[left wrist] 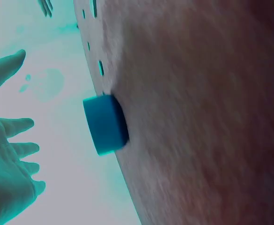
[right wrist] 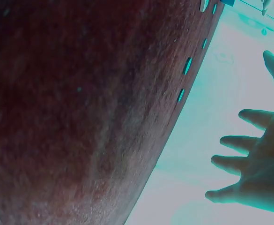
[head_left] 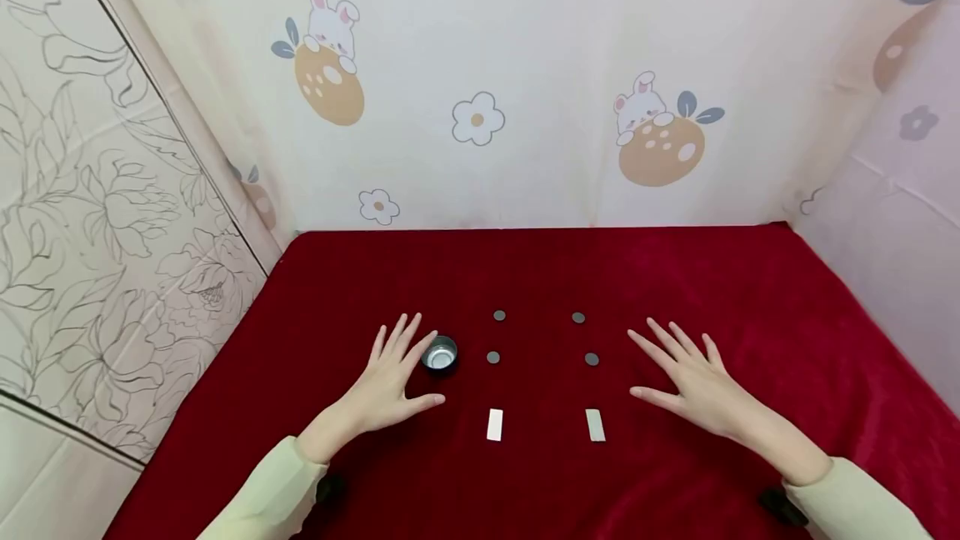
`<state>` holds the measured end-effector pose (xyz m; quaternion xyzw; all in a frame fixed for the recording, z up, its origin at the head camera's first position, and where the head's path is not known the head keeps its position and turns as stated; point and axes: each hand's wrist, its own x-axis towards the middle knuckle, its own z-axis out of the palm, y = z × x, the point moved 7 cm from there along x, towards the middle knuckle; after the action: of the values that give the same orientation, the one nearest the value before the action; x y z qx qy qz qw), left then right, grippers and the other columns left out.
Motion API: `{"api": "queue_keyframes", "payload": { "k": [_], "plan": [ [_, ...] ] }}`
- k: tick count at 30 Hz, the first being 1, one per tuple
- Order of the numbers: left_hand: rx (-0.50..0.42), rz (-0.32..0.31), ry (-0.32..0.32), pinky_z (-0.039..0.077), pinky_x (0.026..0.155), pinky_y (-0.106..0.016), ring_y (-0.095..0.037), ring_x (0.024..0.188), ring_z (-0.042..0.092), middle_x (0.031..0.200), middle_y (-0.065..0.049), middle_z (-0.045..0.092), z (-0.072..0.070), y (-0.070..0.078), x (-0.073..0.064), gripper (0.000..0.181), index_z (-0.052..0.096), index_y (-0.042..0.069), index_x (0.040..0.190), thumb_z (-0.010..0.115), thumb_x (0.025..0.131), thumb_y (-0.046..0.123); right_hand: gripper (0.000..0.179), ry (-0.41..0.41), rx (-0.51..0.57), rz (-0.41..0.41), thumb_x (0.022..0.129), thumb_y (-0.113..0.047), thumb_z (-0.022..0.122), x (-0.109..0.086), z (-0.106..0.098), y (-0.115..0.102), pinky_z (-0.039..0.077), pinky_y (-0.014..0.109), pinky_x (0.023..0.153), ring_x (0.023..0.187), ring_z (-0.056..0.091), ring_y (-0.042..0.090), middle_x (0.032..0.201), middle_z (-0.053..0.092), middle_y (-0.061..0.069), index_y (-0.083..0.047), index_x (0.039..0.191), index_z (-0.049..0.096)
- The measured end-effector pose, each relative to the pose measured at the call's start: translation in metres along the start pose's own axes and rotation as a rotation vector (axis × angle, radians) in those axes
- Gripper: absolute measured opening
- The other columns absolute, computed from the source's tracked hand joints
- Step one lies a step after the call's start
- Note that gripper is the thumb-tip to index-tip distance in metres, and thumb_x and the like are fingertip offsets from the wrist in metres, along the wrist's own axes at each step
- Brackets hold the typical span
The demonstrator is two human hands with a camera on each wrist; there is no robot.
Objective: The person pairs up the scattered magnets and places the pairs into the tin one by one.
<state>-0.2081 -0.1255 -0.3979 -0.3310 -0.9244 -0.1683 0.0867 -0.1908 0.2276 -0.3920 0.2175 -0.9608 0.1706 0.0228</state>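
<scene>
My left hand (head_left: 388,386) is spread with straight fingers above the red cloth, holding nothing. Its index fingertip overlaps the rim of a small round metal bowl (head_left: 440,354) in the head view; the left wrist view shows the bowl (left wrist: 106,124) apart from the hand. To the right, my right hand (head_left: 697,386) also hovers spread, its grasp empty. Between the hands lie several flat grey discs, among them one at the back left (head_left: 499,316) and one at the front right (head_left: 592,359). Nearer me are a white rectangular strip (head_left: 495,425) and a paler greenish one (head_left: 595,425).
A red velvety cloth (head_left: 375,273) covers the table. Behind it hangs a pale curtain (head_left: 540,40) printed with rabbits and flowers. A panel with line-drawn flowers (head_left: 112,207) stands along the left, and another pale curtain (head_left: 892,215) borders the right.
</scene>
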Motion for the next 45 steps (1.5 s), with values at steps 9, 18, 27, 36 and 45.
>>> {"api": "queue_keyframes", "payload": {
  "k": [9,18,27,36,45],
  "plan": [
    [-0.085,0.103,-0.027,0.016,0.105,-0.042,-0.026,0.134,0.013,0.145,-0.009,0.020,0.005,0.029,0.013,0.069,0.036,0.004,0.134,0.060,0.081,0.042,0.067,-0.025,0.137,-0.039,0.082,-0.044,0.057,0.003,0.002,-0.012,0.003,0.055,0.101,0.127,0.022,0.037,0.141,0.027,0.015,-0.016,0.137,0.032],
    [-0.182,0.104,-0.130,0.033,0.097,-0.042,-0.023,0.130,0.025,0.139,-0.011,0.031,0.020,0.042,0.019,0.064,0.039,0.007,0.133,0.061,0.082,0.039,0.064,-0.021,0.192,-0.137,0.079,-0.042,0.061,0.005,0.011,-0.030,0.024,0.053,0.095,0.121,0.035,0.034,0.133,0.040,0.015,-0.008,0.130,0.044],
    [-0.207,0.084,-0.240,0.037,0.094,-0.030,-0.014,0.116,0.042,0.127,-0.002,0.044,0.036,0.054,0.025,0.054,0.046,0.010,0.128,0.063,0.081,0.033,0.059,-0.111,0.188,-0.187,0.077,-0.039,0.064,0.010,0.025,-0.042,0.041,0.041,0.085,0.108,0.048,0.027,0.120,0.052,0.010,-0.003,0.122,0.051],
    [-0.262,0.069,-0.351,0.041,0.085,-0.021,-0.008,0.102,0.049,0.112,0.003,0.051,0.053,0.061,0.028,0.044,0.054,0.013,0.120,0.064,0.080,0.029,0.048,-0.196,0.294,-0.228,0.074,-0.030,0.070,0.011,0.034,-0.047,0.046,0.028,0.073,0.086,0.054,0.013,0.100,0.057,0.001,0.000,0.109,0.056],
    [-0.277,0.044,-0.414,0.040,0.078,-0.014,-0.005,0.089,0.047,0.098,0.006,0.049,0.068,0.065,0.031,0.042,0.058,0.010,0.110,0.072,0.074,0.027,0.043,-0.283,0.322,-0.189,0.069,-0.022,0.075,0.013,0.045,-0.049,0.044,0.024,0.068,0.078,0.050,0.009,0.090,0.051,-0.005,-0.001,0.103,0.058]
  ]
}}
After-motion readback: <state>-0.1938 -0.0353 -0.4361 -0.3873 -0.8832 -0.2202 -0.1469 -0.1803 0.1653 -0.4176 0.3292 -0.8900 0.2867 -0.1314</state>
